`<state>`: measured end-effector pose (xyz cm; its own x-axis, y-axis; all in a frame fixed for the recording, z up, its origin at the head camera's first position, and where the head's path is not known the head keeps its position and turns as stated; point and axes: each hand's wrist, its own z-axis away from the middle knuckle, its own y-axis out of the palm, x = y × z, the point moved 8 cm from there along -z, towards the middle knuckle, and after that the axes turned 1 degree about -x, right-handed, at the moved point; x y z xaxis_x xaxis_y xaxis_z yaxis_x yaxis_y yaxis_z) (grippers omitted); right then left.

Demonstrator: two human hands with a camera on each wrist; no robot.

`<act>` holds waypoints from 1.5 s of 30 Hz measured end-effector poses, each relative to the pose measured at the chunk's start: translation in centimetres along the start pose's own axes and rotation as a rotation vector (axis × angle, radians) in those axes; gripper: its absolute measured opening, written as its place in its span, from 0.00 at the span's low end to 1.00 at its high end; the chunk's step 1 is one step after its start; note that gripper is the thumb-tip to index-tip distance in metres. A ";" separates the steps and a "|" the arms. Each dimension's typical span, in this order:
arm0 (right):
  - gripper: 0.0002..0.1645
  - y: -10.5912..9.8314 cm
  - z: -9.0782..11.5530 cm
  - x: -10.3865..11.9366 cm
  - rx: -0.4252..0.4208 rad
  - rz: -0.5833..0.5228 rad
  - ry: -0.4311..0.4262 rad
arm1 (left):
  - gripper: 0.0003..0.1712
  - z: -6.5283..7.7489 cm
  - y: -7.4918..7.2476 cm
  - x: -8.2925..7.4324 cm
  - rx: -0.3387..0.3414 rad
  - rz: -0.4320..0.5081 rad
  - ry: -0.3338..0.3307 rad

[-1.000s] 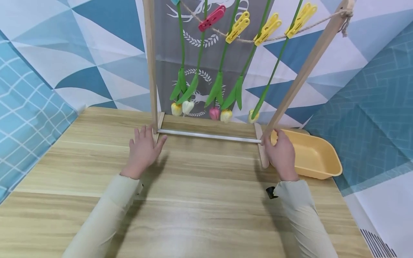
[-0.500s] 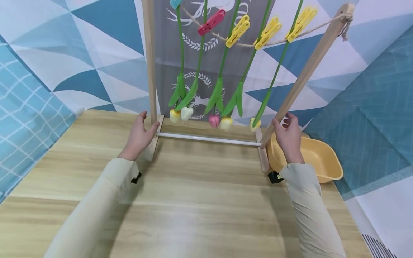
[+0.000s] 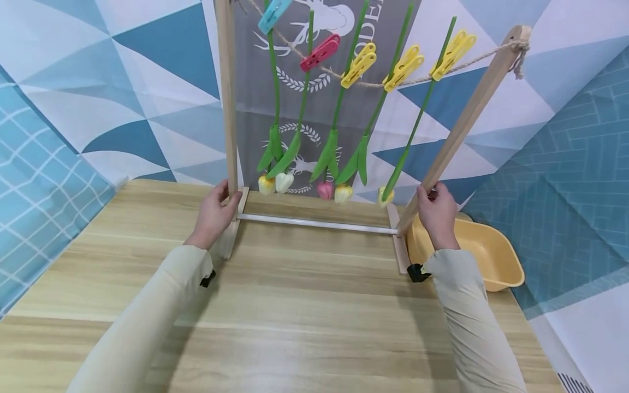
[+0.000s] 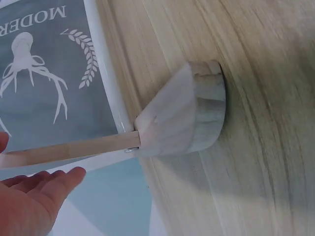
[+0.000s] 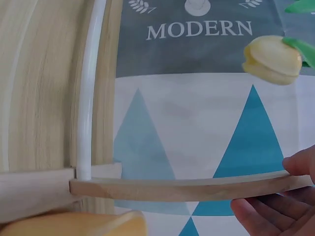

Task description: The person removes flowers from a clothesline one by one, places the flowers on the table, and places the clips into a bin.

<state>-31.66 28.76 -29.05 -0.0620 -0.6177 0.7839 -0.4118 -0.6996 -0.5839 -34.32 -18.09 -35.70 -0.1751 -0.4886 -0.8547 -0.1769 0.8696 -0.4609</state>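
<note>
A wooden stand has a left post [image 3: 227, 109], a right post [image 3: 464, 128] and a white rod [image 3: 319, 224] joining them low down. My left hand [image 3: 212, 215] is around the lower left post, thumb in front and fingers behind. On the other side my right hand [image 3: 439, 215] holds the right post between thumb and fingers, as the right wrist view also shows. A rope [image 3: 366, 84] runs between the posts. Artificial tulips hang upside down from it on a blue clothespin [image 3: 274, 15], a red clothespin [image 3: 320, 53] and several yellow ones, including a yellow clothespin [image 3: 358, 65].
Behind the right hand sits a yellow plastic basin [image 3: 491, 254], close to the stand's right foot [image 3: 401, 254]. The stand is on a wood-grain table [image 3: 304, 316], against a patterned cloth backdrop [image 3: 162, 82] with a grey panel.
Both hands have risen from the stand's base onto its posts. The left fingers, spread flat earlier, now go around the left post. The stand appears lower in the head view.
</note>
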 end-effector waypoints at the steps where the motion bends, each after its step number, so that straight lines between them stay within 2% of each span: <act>1: 0.28 0.0 0.0 0.1 -0.005 0.007 -0.008 | 0.30 0.0 0.0 -0.1 -0.012 -0.002 0.013; 5: 0.26 -0.1 0.0 0.5 -0.026 0.065 -0.031 | 0.21 0.0 -0.1 -0.5 -0.065 -0.038 0.038; 9: 0.24 -0.2 0.1 0.9 -0.041 0.111 -0.052 | 0.16 -0.1 -0.2 -0.5 -0.107 -0.062 0.021; 14: 0.24 -0.2 0.1 1.1 -0.043 0.138 -0.077 | 0.16 0.2 -0.2 -0.5 -0.139 -0.084 -0.002; 19: 0.25 -0.2 0.2 0.9 -0.028 0.153 -0.056 | 0.17 0.5 -0.3 -0.9 -0.171 -0.101 0.007; 32: 0.24 -0.5 0.8 1.4 -0.032 0.191 -0.079 | 0.17 1.3 -0.7 -1.2 -0.190 -0.134 0.026; 45: 0.25 -1.0 1.4 1.3 -0.030 0.172 -0.086 | 0.17 1.8 -1.1 -1.7 -0.190 -0.139 0.062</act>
<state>-30.07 28.14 -27.78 -0.0558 -0.7564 0.6517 -0.4286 -0.5713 -0.6999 -32.05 -18.09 -34.15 -0.1942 -0.6109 -0.7675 -0.3817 0.7678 -0.5146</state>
